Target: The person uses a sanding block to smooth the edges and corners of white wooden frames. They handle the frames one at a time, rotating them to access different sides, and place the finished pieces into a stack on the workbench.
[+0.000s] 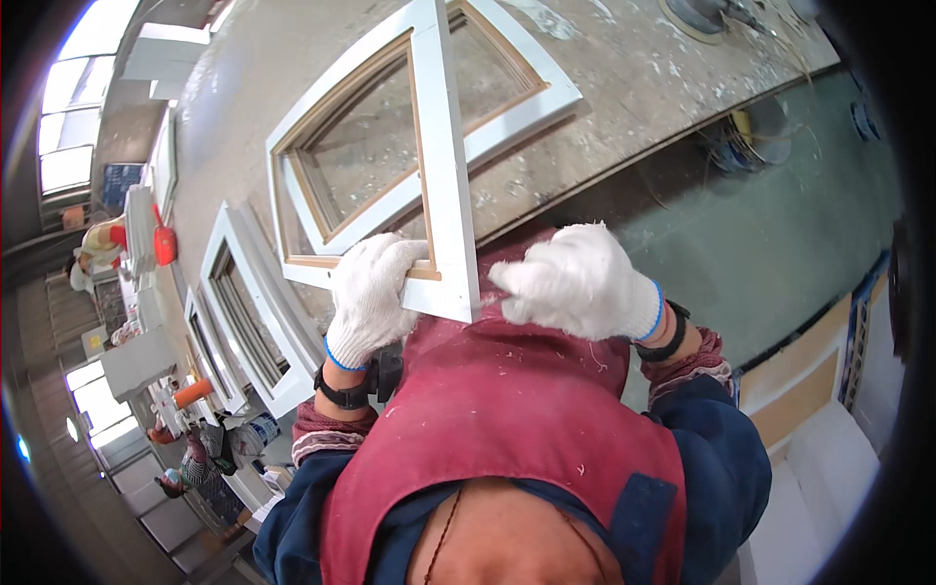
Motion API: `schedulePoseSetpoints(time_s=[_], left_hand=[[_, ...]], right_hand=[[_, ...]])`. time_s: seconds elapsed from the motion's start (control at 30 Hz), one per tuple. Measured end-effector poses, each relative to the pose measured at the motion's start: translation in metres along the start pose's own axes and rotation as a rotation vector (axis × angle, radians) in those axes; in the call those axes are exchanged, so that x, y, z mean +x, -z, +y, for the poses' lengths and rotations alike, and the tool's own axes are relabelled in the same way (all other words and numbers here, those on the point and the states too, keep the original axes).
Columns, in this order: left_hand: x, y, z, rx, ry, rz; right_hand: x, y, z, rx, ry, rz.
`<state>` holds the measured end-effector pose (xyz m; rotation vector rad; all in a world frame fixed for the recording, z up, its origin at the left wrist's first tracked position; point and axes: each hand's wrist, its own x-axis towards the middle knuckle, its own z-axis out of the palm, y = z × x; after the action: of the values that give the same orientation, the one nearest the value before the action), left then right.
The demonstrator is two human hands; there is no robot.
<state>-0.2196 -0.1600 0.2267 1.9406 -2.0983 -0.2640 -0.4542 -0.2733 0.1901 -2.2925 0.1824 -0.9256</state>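
My left hand (373,292), in its white knit glove, grips the near corner of a white frame (445,146), fingers wrapped over the short lower rail. My right hand (575,283) sits just across that corner, gloved fingers curled inward; whether they close fully, or pinch something small, I cannot tell. The frame rises away from my left fingers over the workbench (624,117), its pointed end between my two hands, near my red apron (507,409).

I judge this to be a steadying step: left fingers holding the corner, right fingers working close by. The next move seems to call for a firm left grip, so the long frame doesn't swing, and a light right touch at the edge.

The piece is a slanted four-sider, smooth and white, with one curved side and a tan strip (424,274) lining its inner edge; I can see through its middle. Past my fingertips, a second white frame (522,122) of similar shape lies behind it on the paint-spotted bench.
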Motion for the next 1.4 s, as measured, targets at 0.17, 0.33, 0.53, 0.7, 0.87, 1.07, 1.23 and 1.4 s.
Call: schedulePoseSetpoints(time_s=[0.17, 0.33, 0.53, 0.7, 0.87, 1.07, 1.23, 1.4], left_hand=[[-0.008, 0.015, -0.002, -0.025, -0.019, 0.028], [-0.016, 0.017, -0.004, -0.027, -0.063, 0.065], [-0.024, 0.023, -0.007, -0.083, -0.063, 0.101], [-0.026, 0.023, -0.007, -0.079, -0.085, 0.125], [-0.031, 0.021, -0.008, -0.091, -0.044, 0.134], [-0.033, 0.018, -0.009, -0.081, -0.061, 0.097], [-0.032, 0.016, -0.009, -0.082, -0.055, 0.071], [-0.032, 0.026, -0.005, -0.087, 0.004, 0.092]], right_hand=[[0.033, 0.011, -0.003, -0.076, 0.169, -0.098], [0.061, 0.017, 0.014, -0.176, 0.184, -0.043], [0.11, 0.036, 0.051, -0.323, 0.159, 0.127], [0.15, 0.051, 0.089, -0.522, 0.266, 0.342], [0.147, 0.042, 0.076, -0.555, 0.302, 0.338], [0.096, 0.008, 0.028, -0.363, 0.439, 0.1], [0.05, -0.009, -0.024, 0.021, 0.415, -0.244], [0.056, 0.001, -0.013, 0.266, 0.269, -0.303]])
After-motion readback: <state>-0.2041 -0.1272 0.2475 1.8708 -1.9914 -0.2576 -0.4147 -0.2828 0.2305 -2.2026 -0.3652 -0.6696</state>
